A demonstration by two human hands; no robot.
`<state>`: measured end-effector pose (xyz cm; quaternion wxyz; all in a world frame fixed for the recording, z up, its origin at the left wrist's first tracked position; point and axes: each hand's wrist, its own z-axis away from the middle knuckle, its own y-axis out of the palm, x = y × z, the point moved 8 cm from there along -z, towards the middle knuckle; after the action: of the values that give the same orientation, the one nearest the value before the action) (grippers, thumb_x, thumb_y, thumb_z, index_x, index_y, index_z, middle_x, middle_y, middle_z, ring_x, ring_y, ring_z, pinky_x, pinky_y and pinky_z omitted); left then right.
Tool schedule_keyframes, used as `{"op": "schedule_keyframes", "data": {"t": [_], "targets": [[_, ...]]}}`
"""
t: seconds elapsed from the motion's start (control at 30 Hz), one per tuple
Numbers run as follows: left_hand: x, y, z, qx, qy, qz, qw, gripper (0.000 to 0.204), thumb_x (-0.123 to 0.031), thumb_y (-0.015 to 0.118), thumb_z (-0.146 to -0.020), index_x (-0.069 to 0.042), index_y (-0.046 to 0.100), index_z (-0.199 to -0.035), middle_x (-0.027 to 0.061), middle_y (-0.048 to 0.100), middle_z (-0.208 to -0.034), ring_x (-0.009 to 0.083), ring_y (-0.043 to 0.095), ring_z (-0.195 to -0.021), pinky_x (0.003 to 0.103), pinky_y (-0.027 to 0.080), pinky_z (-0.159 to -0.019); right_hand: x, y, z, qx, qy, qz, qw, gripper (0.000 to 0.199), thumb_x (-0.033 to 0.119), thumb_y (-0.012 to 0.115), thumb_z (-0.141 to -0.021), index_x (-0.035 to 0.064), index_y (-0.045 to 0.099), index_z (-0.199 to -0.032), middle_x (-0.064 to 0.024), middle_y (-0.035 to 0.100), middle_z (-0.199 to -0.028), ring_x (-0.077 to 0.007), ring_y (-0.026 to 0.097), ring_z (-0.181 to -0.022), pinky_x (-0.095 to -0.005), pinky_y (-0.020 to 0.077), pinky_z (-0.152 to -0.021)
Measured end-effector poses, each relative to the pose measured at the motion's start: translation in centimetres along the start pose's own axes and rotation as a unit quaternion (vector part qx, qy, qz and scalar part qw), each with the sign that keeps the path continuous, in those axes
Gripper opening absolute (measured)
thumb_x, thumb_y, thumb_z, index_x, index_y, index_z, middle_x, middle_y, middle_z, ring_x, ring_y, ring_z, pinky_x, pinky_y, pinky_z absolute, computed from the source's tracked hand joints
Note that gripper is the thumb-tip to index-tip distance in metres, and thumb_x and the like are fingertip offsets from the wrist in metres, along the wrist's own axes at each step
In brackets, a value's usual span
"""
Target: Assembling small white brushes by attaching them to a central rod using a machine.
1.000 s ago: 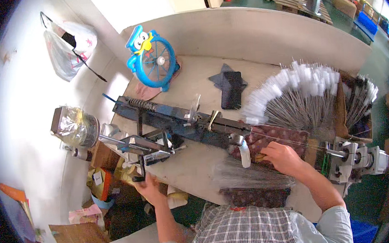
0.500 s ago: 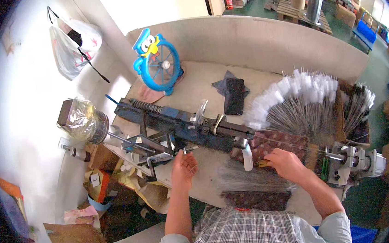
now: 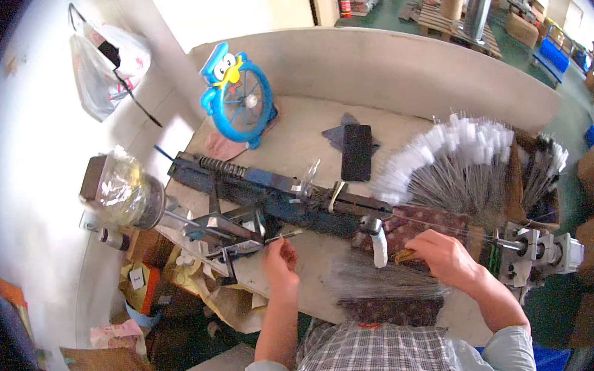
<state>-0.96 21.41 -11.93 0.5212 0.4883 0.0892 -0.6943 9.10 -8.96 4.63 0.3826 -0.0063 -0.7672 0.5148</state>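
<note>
My left hand (image 3: 280, 264) is closed, its fingers curled beside the lower bracket of a dark bench machine (image 3: 269, 191). A thin light-coloured piece (image 3: 288, 234) shows just past its fingertips; whether they grip it cannot be made out. My right hand (image 3: 446, 257) pinches a small yellow-brown piece (image 3: 405, 254), right of the machine's white-wrapped handle (image 3: 379, 247). Below that handle, a bundle of thin wires (image 3: 383, 277) lies on a dark red patterned cloth (image 3: 392, 308). Thin wires stretch from the machine toward a metal chuck (image 3: 517, 244) at the right.
White-tipped wire brushes (image 3: 453, 154) are fanned out at the back right, beside more in a cardboard box (image 3: 515, 173). A black phone (image 3: 357, 152) and a blue duck-shaped fan (image 3: 240, 98) stand farther back. A curved panel (image 3: 371, 59) borders the table; boxes (image 3: 143, 280) sit lower left.
My left hand has turned and its fingers have curled in more beside the bracket. My right hand has shifted slightly, still pinching the yellow-brown piece. The whole view has moved a little.
</note>
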Motion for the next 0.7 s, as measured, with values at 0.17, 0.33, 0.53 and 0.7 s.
{"op": "schedule_keyframes", "data": {"t": [0.17, 0.33, 0.53, 0.7], "targets": [[1.2, 6.4, 6.6, 0.163, 0.118, -0.072, 0.977, 0.011, -0.014, 0.060, -0.082, -0.003, 0.059, -0.078, 0.0039, 0.057, -0.067, 0.0123, 0.053, -0.059, 0.025, 0.040, -0.055, -1.0, -5.2, -0.5, -0.112, 0.008, 0.073, 0.991, 0.026, 0.002, 0.061, -0.070, 0.0052, 0.063, -0.096, -0.0112, 0.062, -0.088, -0.0287, 0.059, -0.084, -0.0375, 0.0495, -0.074], [7.0, 16.8, 12.7, 0.285, -0.037, -0.078, 0.955, 0.011, -0.013, 0.057, -0.086, -0.002, 0.061, -0.085, 0.0046, 0.061, -0.073, 0.0097, 0.052, -0.061, 0.025, 0.041, -0.056, -4.0, -5.3, 0.8, -0.154, 0.067, -0.029, 0.985, 0.017, 0.009, 0.066, -0.073, 0.0035, 0.064, -0.089, -0.0118, 0.062, -0.080, -0.0285, 0.060, -0.078, -0.0357, 0.0480, -0.070], [9.0, 21.1, 13.0, 0.328, -0.016, -0.092, 0.940, 0.012, -0.012, 0.057, -0.088, -0.001, 0.062, -0.089, 0.0036, 0.062, -0.076, 0.0067, 0.052, -0.062, 0.021, 0.042, -0.058, -5.1, -6.5, 3.0, -0.182, 0.081, -0.027, 0.980, 0.017, 0.010, 0.066, -0.073, 0.0034, 0.065, -0.089, -0.0108, 0.063, -0.078, -0.0272, 0.060, -0.076, -0.0339, 0.0482, -0.068], [9.9, 22.4, 13.5, 0.353, 0.010, -0.141, 0.925, 0.013, -0.013, 0.059, -0.087, -0.002, 0.062, -0.091, 0.0024, 0.062, -0.077, 0.0064, 0.052, -0.063, 0.020, 0.042, -0.058, -8.3, -5.4, 4.2, -0.125, 0.216, -0.272, 0.929, 0.019, 0.009, 0.069, -0.071, 0.0055, 0.068, -0.089, -0.0079, 0.064, -0.078, -0.0229, 0.060, -0.074, -0.0324, 0.0475, -0.068]]}}
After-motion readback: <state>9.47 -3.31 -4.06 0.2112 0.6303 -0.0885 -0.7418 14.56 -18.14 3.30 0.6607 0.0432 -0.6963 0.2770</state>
